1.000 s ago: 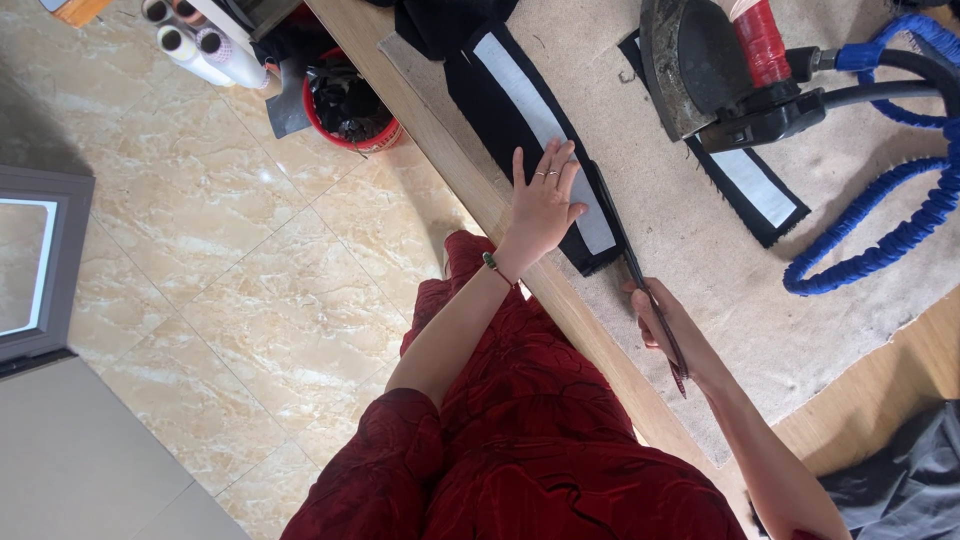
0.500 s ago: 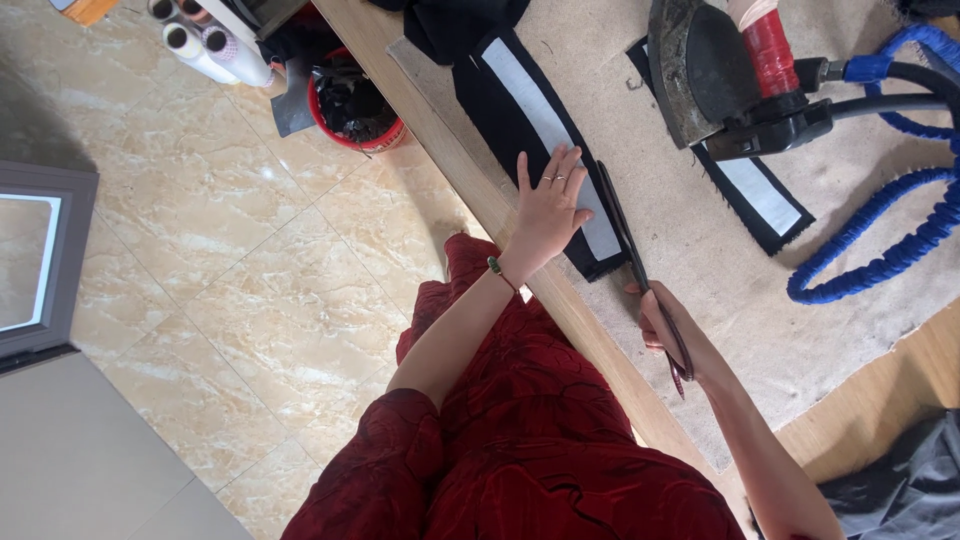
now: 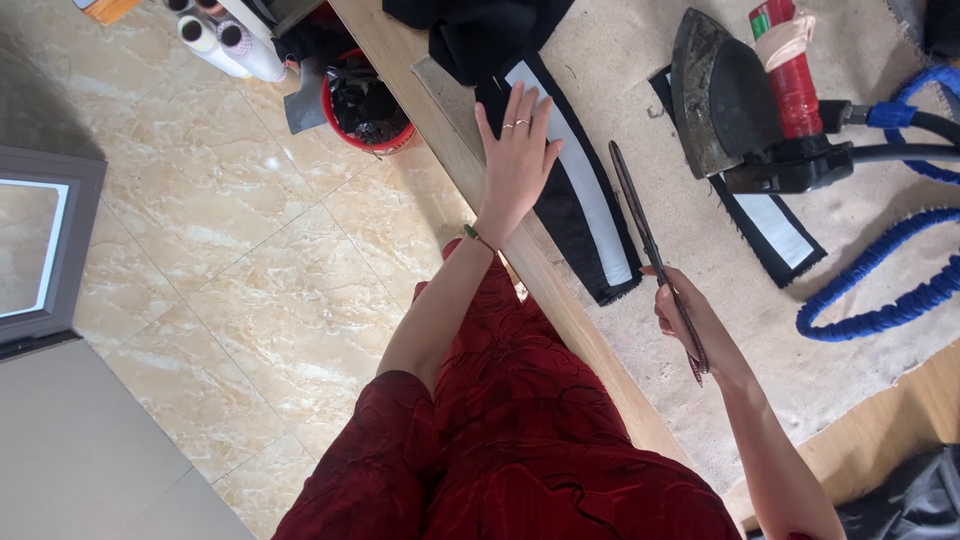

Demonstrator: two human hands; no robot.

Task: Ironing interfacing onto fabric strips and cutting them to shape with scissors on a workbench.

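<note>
Table: wooden table (image 3: pixel 590 330), beige felt pad (image 3: pixel 620 60) on top.
On the pad: two black fabric strips with white bands (image 3: pixel 585 195) (image 3: pixel 770 225), iron (image 3: pixel 740 100), blue hose (image 3: pixel 880 315).
Floor: marble tiles (image 3: pixel 230 250), red bucket (image 3: pixel 365 105).

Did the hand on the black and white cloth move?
Yes. The left hand slid up along the black and white cloth strip, away from the person and toward the black cloth pile at its far end.

The left hand (image 3: pixel 517 160) has been slid further up the black-and-white fabric strip (image 3: pixel 575 190); the scissors (image 3: pixel 655 262) have been raised slightly.
</note>
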